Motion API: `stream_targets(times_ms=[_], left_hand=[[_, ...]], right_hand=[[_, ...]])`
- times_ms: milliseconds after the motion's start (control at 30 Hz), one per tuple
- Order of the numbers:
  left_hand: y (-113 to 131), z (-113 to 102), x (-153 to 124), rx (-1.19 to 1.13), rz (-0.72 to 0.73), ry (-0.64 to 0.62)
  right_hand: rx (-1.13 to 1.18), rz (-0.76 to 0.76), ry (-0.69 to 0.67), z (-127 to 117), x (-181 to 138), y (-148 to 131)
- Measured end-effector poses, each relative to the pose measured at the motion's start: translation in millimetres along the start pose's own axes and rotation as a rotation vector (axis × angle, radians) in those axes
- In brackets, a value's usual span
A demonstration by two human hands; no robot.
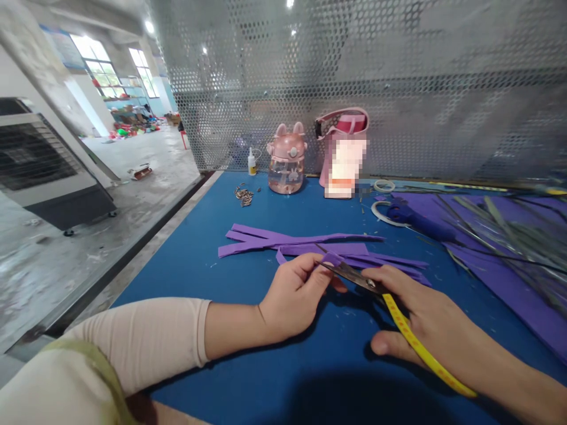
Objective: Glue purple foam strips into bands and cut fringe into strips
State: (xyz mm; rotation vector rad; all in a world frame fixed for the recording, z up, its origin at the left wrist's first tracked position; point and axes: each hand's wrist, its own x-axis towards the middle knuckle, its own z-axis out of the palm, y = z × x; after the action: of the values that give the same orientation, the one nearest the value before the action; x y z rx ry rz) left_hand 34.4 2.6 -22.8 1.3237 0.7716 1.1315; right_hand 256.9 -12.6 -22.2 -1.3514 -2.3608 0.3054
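My left hand [295, 295] is closed, its thumb and fingers pinching a purple strip [331, 258] of sheet material. The strip's end sticks out between the blades of the scissors [354, 275], which are parted around it. My right hand [425, 319] holds these scissors, with the thumb apart from the fingers. A yellow band with small marks [414, 339] runs along the handle and over the back of that hand. Behind my hands, several more purple strips [266, 239] lie loosely crossed on the blue tabletop [199, 277].
Behind the strips stand a glue bottle [252, 163], a pink-lidded clear bottle [287, 171] and a pink flask [326, 159] with a blurred upright object before it. Seed-like bits [243, 196] lie left. Purple sheets [487, 277], plastic and tape rolls [383, 186] cover the right. A perforated metal panel [266, 65] rises behind.
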Motion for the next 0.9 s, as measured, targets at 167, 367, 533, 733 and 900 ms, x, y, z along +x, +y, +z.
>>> stream_targets(times_ms=[167,367,533,733,900], left_hand=[[-2.2,-0.4,-1.2,0.038,0.026,-0.028],[-2.5,-1.3,-2.8,0.039,0.061,-0.075],[-0.7,-0.9,-3.0,0.049,0.057,-0.082],[1.5,-1.3,-3.5,0.031,0.023,-0.069],[2.3,-1.6,-3.4,0.049,-0.013,-0.079]], right_hand=[[0.056,-0.004,-0.010,-0.4,1.8,-2.4],[0.098,-0.015,0.019,-0.2,4.3,-5.6],[0.098,-0.035,0.034,-5.5,8.3,-13.8],[0.072,-0.001,0.058,-7.1,8.5,-15.8],[0.086,0.023,0.037,-5.8,8.4,-12.3]])
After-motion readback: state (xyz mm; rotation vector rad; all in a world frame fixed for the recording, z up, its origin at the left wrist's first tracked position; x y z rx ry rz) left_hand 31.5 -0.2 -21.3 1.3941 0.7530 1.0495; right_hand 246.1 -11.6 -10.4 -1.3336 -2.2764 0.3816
